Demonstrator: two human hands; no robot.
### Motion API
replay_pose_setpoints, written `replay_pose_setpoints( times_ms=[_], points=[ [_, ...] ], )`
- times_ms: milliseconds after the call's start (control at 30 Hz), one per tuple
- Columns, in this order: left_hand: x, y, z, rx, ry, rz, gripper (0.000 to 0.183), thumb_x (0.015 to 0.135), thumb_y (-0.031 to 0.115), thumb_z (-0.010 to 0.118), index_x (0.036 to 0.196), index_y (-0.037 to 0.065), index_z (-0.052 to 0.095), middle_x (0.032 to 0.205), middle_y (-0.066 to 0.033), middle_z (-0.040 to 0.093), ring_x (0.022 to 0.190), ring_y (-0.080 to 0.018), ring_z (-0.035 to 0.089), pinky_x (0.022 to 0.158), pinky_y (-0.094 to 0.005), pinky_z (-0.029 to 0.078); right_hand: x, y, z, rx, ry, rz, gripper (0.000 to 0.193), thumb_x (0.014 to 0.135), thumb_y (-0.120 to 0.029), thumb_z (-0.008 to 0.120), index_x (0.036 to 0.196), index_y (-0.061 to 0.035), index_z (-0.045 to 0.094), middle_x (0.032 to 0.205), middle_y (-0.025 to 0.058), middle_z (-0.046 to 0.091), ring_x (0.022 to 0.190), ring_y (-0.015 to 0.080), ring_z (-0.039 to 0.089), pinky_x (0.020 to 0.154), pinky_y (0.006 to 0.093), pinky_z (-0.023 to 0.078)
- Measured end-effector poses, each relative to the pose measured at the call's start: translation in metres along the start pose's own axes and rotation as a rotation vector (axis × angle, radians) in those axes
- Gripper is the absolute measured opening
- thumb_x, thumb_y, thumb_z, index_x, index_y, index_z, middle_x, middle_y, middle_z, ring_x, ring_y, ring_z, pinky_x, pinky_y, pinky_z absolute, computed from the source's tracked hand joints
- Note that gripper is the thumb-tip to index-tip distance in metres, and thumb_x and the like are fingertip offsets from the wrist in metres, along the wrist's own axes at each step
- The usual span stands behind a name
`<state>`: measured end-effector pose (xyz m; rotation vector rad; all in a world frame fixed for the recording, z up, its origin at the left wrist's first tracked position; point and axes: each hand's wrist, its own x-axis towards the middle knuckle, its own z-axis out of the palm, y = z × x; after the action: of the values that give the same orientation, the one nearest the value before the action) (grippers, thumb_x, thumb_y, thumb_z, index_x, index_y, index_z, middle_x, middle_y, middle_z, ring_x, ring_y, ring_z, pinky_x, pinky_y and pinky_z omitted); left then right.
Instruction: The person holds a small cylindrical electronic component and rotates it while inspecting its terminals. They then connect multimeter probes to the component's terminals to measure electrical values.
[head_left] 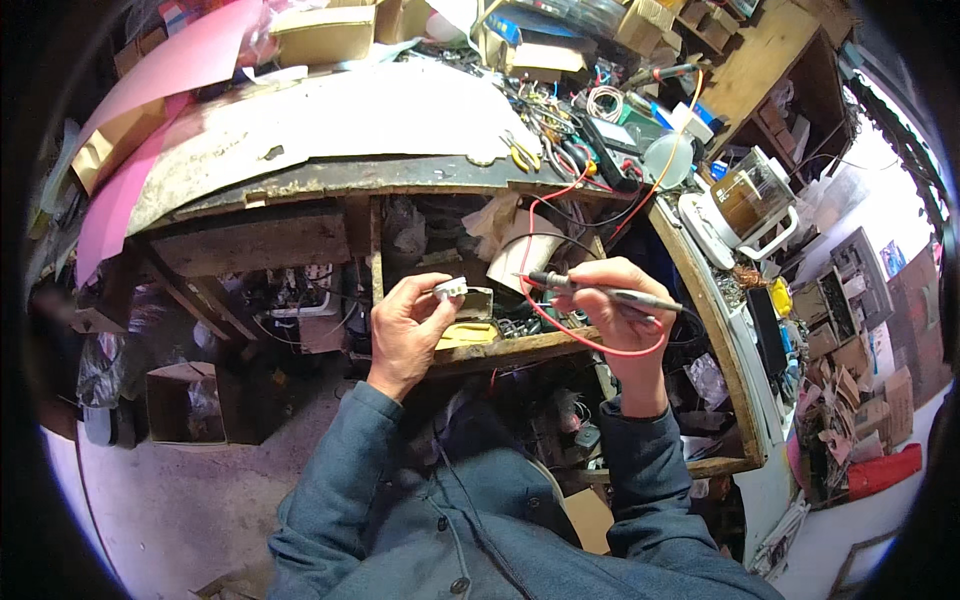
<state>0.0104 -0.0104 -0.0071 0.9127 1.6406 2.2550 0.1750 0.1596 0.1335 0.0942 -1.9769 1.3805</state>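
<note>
Above the open wooden drawer (540, 348) by the desk (380, 172), both hands up, well apart from it. Left hand (403, 335) pinches a small white block (451, 288) between thumb and fingers, upper face exposed. Right hand (620, 310) grips pen-style probes (547, 280), looks like two; front end points left toward the block, not touching it. Red lead (600, 349) loops under the right hand, then climbs to the desk near a black meter (620, 172); plug-in point unclear.

Doing it well, my judgement: pinch the block low so its face stays clear, wrists steady. Probe grip on the handles, fingers off bare metal, tips apart from each other. Any contact wants light, square pressure; a piece that small could twist. Leave slack in the lead so it doesn't drag. A yellow item (467, 334) and clutter lie below; a dropped block might get lost there.
</note>
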Motion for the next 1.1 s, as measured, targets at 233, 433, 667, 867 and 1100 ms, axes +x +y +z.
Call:
replay_pose_setpoints(
  times_ms=[233, 433, 667, 867, 1100],
  points=[
    [-0.006, -0.001, -0.001, 0.069, -0.027, 0.102, 0.033, 0.097, -0.003, 0.075, 0.128, -0.002, 0.068, 0.118, -0.0076, 0.073, 0.110, -0.0164, 0.072, 0.100, -0.0316, 0.059, 0.008, -0.036, 0.019, -0.964, -0.139, -0.403, 0.022, 0.082, 0.000, 0.081, 0.102, -0.0034, 0.074, 0.086, 0.0122, 0.068, 0.078, 0.0321, 0.069, 0.069, 0.0392, 0.057],
    [-0.006, 0.002, 0.001, 0.087, -0.032, 0.108, 0.035, 0.095, -0.005, 0.075, 0.129, -0.001, 0.069, 0.119, -0.0071, 0.072, 0.110, -0.0157, 0.073, 0.100, -0.0323, 0.060, 0.004, -0.034, 0.010, -1.063, 0.243, -0.676, 0.035, 0.080, -0.005, 0.091, 0.112, -0.0031, 0.076, 0.096, 0.0127, 0.075, 0.079, 0.0286, 0.074, 0.068, 0.0362, 0.060],
    [-0.007, 0.003, 0.001, 0.073, -0.056, 0.111, 0.034, 0.094, -0.006, 0.075, 0.127, -0.001, 0.070, 0.122, -0.0075, 0.070, 0.112, -0.0170, 0.072, 0.101, -0.0323, 0.059, 0.002, -0.009, 0.025, -0.527, -0.213, -0.381, 0.023, 0.082, -0.006, 0.090, 0.103, -0.0027, 0.082, 0.092, 0.0113, 0.077, 0.078, 0.0225, 0.075, 0.070, 0.0308, 0.059],
    [-0.008, 0.011, 0.000, 0.129, -0.070, 0.143, 0.037, 0.091, -0.009, 0.074, 0.127, -0.001, 0.070, 0.125, -0.0098, 0.069, 0.116, -0.0186, 0.071, 0.102, -0.0329, 0.059, -0.002, 0.001, 0.037, -0.524, -0.252, -0.384, 0.024, 0.082, -0.004, 0.088, 0.104, -0.0051, 0.081, 0.091, 0.0116, 0.075, 0.076, 0.0249, 0.074, 0.067, 0.0324, 0.059],
    [-0.007, 0.008, 0.000, 0.137, -0.072, 0.179, 0.037, 0.090, -0.010, 0.073, 0.126, -0.001, 0.070, 0.125, -0.0105, 0.069, 0.116, -0.0198, 0.071, 0.103, -0.0332, 0.059, -0.006, 0.006, 0.041, -0.504, -0.288, -0.396, 0.026, 0.080, 0.000, 0.088, 0.104, -0.0036, 0.079, 0.092, 0.0123, 0.074, 0.076, 0.0266, 0.073, 0.067, 0.0340, 0.059]
  ],
)
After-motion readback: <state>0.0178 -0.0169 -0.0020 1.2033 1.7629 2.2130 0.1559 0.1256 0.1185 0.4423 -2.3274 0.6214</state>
